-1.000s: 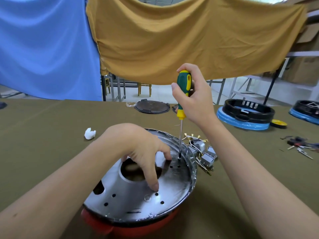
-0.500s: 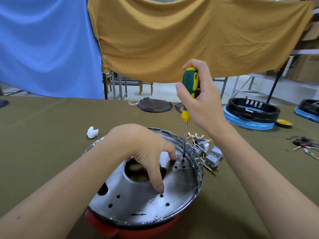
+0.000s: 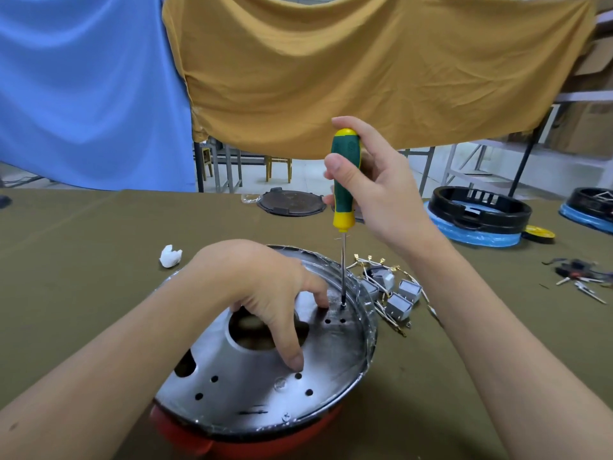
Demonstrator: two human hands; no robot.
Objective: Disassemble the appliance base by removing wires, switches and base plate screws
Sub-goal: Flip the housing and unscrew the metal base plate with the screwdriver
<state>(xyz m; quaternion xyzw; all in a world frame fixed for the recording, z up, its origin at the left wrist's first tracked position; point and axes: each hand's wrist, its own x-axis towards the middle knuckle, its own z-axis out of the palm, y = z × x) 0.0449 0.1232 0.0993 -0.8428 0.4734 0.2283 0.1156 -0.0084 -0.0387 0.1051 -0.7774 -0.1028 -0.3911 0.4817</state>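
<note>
A round appliance base point(image 3: 331, 363) with a silver metal plate and a red rim lies upside down on the olive table. My left hand point(image 3: 262, 290) rests on the plate, fingertips pressing down beside the large centre hole. My right hand point(image 3: 374, 190) grips a green and yellow screwdriver point(image 3: 344, 180), held upright. Its tip sits on a screw point(image 3: 343, 306) near the plate's far edge. Removed grey switches with wires point(image 3: 394, 293) lie just right of the base.
A crumpled white scrap point(image 3: 170, 255) lies left of the base. A dark round lid point(image 3: 292, 202) sits at the table's far edge. Two black and blue appliance rings point(image 3: 481, 217) stand at the right, with a yellow disc point(image 3: 539, 233) and small loose tools point(image 3: 580, 273).
My right hand has shifted its hold on the screwdriver handle, the thumb now across its front. The tip stays at the same screw. My left hand keeps pressing the plate.
</note>
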